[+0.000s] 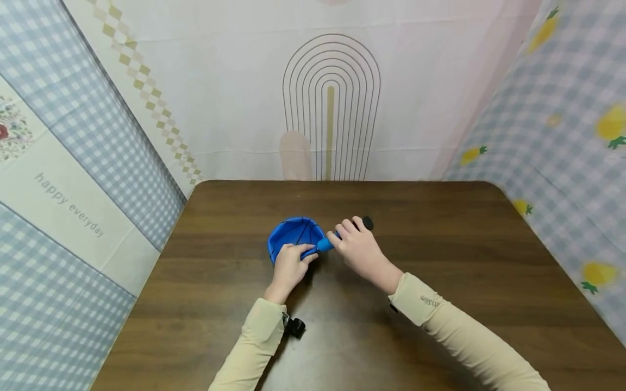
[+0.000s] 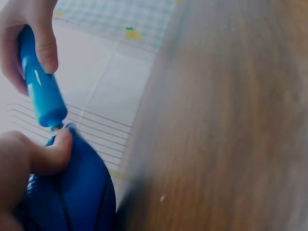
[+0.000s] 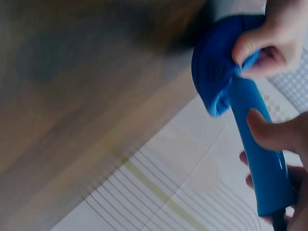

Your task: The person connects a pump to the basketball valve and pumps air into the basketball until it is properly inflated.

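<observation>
A caved-in blue ball with black seam lines, like a deflated basketball, is hollowed into a bowl shape above the table. My left hand pinches its edge between thumb and fingers, close to the tip of a blue hand pump. Around the pump's barrel curl the fingers of my right hand. The pump's black handle end sticks out beyond that hand. In the left wrist view a thin metal piece joins pump and ball; how deep it sits is hidden by the thumb.
The brown wooden table reaches back to a pale cloth with printed arches. Checked cloths hang at both sides. A black wrist camera is strapped to the left forearm, just above the tabletop.
</observation>
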`<state>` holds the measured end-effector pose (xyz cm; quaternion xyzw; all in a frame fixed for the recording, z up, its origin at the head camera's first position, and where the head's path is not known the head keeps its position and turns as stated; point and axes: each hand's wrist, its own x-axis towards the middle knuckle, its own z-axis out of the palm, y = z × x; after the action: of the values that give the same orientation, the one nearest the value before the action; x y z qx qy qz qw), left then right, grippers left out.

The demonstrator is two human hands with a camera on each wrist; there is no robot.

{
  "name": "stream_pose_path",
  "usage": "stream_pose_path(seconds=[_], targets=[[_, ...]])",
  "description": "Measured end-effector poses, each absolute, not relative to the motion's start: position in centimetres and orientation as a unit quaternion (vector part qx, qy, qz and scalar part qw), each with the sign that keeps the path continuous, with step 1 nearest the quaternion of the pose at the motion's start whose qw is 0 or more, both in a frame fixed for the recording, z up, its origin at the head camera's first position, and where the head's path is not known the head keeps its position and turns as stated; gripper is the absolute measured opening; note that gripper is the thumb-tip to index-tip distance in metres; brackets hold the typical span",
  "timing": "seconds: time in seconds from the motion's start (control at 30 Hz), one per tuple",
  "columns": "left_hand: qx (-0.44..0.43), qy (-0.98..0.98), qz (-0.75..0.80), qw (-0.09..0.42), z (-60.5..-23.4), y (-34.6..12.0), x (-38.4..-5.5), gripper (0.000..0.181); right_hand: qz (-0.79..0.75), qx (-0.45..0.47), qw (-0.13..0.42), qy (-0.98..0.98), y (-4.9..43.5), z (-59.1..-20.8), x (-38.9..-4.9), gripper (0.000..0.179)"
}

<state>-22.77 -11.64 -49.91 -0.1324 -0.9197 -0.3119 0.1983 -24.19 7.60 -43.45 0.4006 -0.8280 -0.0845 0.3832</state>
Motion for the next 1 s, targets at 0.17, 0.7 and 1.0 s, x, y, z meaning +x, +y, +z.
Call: stream_pose_path(seconds=[0.17,0.7,1.0], targets=[[-0.159,-0.915,-0.258,0.265,-49.8,-11.5,-22.7,0.017,-0.087,0.376,0.431,-0.815,7.0,-44.5,-23.6,0.017],[-0.17,-0.964,-0.197,0.048,-46.4,-8.2,-21.3,0.044,0.054,0.335,0.279,-0.898,9.1,-46.0,-22.2,0.036],[-0.229,-0.942,-0.237,0.06,-47.9,-5.6,-21.3,0.043,0.066,0.374,0.271,-0.885,10.6,-46.1,-20.3,0.028]])
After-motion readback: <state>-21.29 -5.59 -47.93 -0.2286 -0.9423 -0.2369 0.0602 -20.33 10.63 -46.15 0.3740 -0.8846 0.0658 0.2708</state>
